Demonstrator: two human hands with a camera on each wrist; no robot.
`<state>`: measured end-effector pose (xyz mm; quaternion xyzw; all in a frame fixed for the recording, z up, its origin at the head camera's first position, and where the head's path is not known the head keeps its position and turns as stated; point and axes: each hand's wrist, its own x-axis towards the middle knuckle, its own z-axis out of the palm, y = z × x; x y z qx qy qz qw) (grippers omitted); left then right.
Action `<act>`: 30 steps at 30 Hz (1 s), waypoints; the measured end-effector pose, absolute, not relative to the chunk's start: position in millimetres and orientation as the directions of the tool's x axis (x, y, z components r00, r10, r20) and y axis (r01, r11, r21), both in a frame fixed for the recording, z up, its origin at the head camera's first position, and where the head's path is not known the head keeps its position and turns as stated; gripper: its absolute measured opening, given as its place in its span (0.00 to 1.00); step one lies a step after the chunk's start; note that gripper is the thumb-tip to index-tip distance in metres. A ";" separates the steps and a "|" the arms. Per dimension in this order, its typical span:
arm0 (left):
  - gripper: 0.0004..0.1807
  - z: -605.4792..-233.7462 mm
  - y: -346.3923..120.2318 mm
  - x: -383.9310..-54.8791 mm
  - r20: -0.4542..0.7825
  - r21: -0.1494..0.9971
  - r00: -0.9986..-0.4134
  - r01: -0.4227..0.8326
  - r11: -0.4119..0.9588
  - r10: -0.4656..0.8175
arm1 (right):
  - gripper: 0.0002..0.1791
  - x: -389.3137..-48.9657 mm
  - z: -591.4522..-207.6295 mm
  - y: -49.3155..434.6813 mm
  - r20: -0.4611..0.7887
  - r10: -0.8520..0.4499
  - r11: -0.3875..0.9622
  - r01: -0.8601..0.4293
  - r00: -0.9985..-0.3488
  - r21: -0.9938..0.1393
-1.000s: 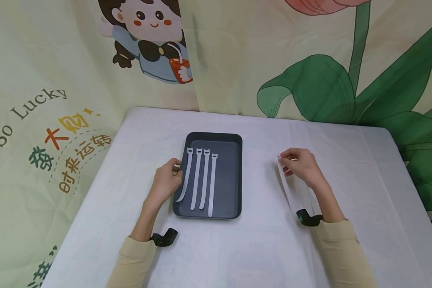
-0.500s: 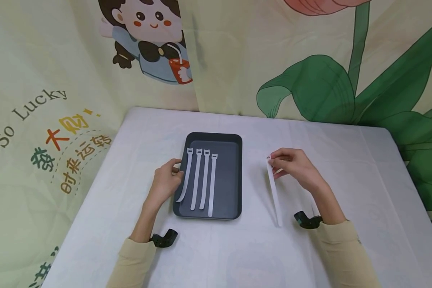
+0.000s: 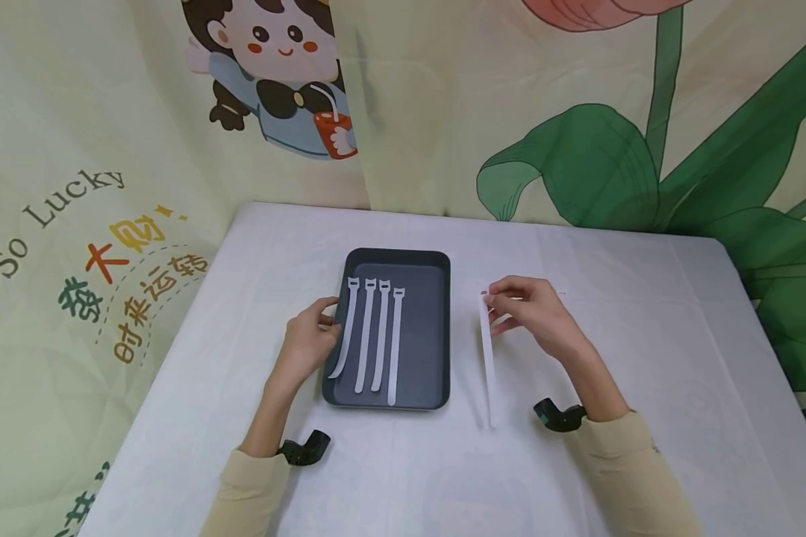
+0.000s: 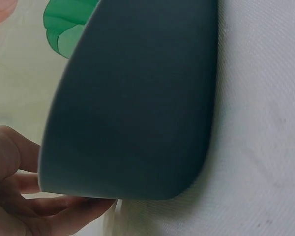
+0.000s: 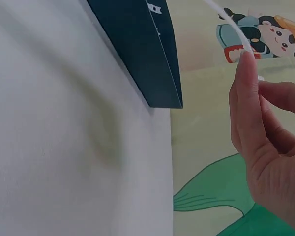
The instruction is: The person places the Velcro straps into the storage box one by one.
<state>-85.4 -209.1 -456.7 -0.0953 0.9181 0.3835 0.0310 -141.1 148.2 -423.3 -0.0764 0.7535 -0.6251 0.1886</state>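
Note:
My left hand (image 3: 309, 337) grips the left rim of a dark grey rectangular tray (image 3: 425, 335); the left wrist view shows its fingers at one corner of the tray's wall (image 4: 132, 108). Several white cable ties (image 3: 380, 335) with slotted heads lie side by side lengthwise in the tray, toward its left half. To the right of the tray, my right hand (image 3: 537, 313) pinches one more white cable tie (image 3: 487, 358) by its head between thumb and fingertips. The tie's tail hangs toward the table's front, and in the right wrist view the strip (image 5: 231, 20) curves away from the fingertips.
A white cloth covers the table (image 3: 618, 313). Behind it hangs a printed curtain (image 3: 416, 112) with a cartoon figure, lettering and green leaves. Black wrist cameras, the left one (image 3: 305, 447) and the right one (image 3: 559, 415), sit at the cuffs.
My right hand has moved left toward the tray with the cable tie, whose tail has swung from slanting to nearly straight. The left hand and the tray have stayed in place.

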 end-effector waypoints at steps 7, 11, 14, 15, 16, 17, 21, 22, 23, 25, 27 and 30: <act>0.28 -457.4 -211.0 -85.3 -0.130 0.707 -0.982 -0.188 0.681 -0.136 | 0.14 -140.3 -421.5 133.4 -0.183 -0.368 0.142 0.139 -0.912 -0.980; 0.29 -456.2 -211.6 -85.9 -0.125 0.707 -0.984 -0.176 0.685 -0.123 | 0.14 -139.7 -419.6 125.9 -0.179 -0.383 0.123 0.143 -0.906 -0.982; 0.29 -455.7 -212.4 -86.1 -0.122 0.705 -0.985 -0.170 0.689 -0.119 | 0.14 -139.5 -417.3 119.8 -0.178 -0.391 0.122 0.141 -0.903 -0.982; 0.29 -455.7 -212.7 -86.1 -0.123 0.705 -0.985 -0.171 0.688 -0.119 | 0.14 -139.6 -416.0 117.7 -0.177 -0.397 0.116 0.142 -0.901 -0.983; 0.29 -455.7 -213.0 -86.2 -0.123 0.705 -0.985 -0.170 0.689 -0.117 | 0.13 -139.9 -414.9 115.6 -0.175 -0.402 0.110 0.142 -0.899 -0.984; 0.29 -455.7 -213.3 -86.3 -0.123 0.704 -0.986 -0.169 0.690 -0.116 | 0.13 -140.2 -413.8 113.5 -0.172 -0.407 0.100 0.143 -0.897 -0.985; 0.29 -455.4 -214.2 -86.6 -0.130 0.703 -0.985 -0.173 0.690 -0.114 | 0.12 -141.3 -409.5 106.4 -0.160 -0.419 0.066 0.146 -0.894 -0.987; 0.29 -455.3 -214.2 -86.7 -0.129 0.701 -0.985 -0.172 0.692 -0.114 | 0.12 -141.7 -409.0 104.9 -0.159 -0.418 0.062 0.147 -0.895 -0.987; 0.29 -455.1 -214.3 -86.6 -0.129 0.701 -0.985 -0.172 0.692 -0.114 | 0.12 -142.0 -408.3 103.2 -0.158 -0.417 0.057 0.148 -0.895 -0.987; 0.29 -455.0 -214.5 -86.7 -0.127 0.699 -0.985 -0.172 0.694 -0.116 | 0.12 -142.8 -407.1 99.9 -0.156 -0.415 0.047 0.150 -0.896 -0.988; 0.29 -454.9 -214.2 -86.8 -0.125 0.697 -0.985 -0.171 0.697 -0.117 | 0.12 -143.8 -406.0 96.7 -0.150 -0.414 0.032 0.151 -0.898 -0.988; 0.29 -454.5 -213.8 -86.6 -0.127 0.698 -0.985 -0.175 0.695 -0.121 | 0.11 -145.9 -405.2 91.9 -0.140 -0.411 0.017 0.146 -0.901 -0.989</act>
